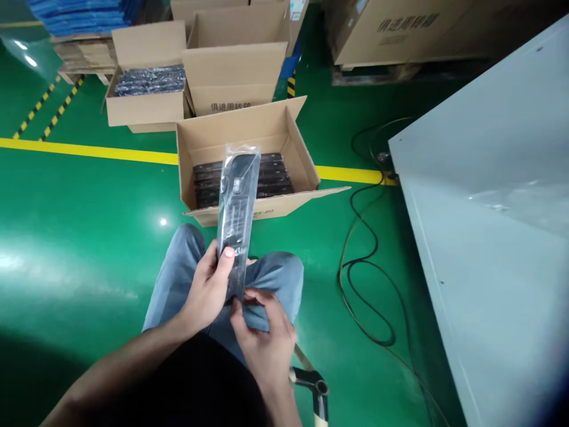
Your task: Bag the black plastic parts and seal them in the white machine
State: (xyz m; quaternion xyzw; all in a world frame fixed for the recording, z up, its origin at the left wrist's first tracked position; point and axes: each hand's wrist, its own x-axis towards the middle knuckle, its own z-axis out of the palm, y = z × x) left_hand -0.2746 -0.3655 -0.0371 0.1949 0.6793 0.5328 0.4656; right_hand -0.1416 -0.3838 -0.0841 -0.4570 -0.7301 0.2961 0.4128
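Note:
A long black part in a clear plastic bag (239,207) stands tilted upright above my lap. My left hand (208,289) is wrapped round its lower half, the thumb lying across the front. At the bag's lower end, the thumb and fingers of my right hand (264,332) pinch the edge of the plastic. Just beyond the bagged part sits an open cardboard box (240,127), holding a row of similar dark bagged parts (273,175). The bagged part hides some of that row.
Behind stand a smaller open box (146,110) of bagged parts and a taller box (233,68). A pale panel (484,237) fills the right side. Cables (377,261) lie looped on the green floor. A pipe frame joint (317,382) is by my right forearm.

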